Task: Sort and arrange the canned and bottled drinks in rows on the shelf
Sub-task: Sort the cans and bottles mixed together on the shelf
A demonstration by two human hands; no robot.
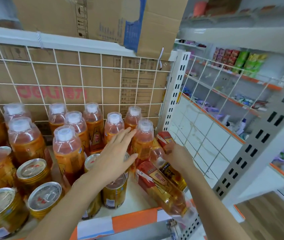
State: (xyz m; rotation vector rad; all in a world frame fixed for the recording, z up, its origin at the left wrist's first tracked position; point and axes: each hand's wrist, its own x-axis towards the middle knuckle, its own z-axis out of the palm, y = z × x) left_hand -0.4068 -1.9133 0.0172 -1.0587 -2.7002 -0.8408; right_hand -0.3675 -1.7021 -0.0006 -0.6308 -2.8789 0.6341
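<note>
Several upright orange drink bottles with clear caps (69, 151) stand in rows on the white shelf (137, 200). Gold cans (45, 198) stand in front of them at the left. My left hand (115, 153) reaches over a can with straight fingers touching an upright bottle (143, 141) at the right end. My right hand (177, 156) grips a bottle lying tilted (165, 139) against the shelf's right side. Two more bottles lie on their sides there, one (162, 189) with its cap over the front edge.
A white wire grid (78, 75) backs the shelf, with cardboard boxes (94, 16) behind and above. A slotted metal upright (177, 87) and a wire side panel close the right end. Neighbouring shelves with snack packets (238, 61) stand to the right. An orange price strip (134, 220) runs along the front edge.
</note>
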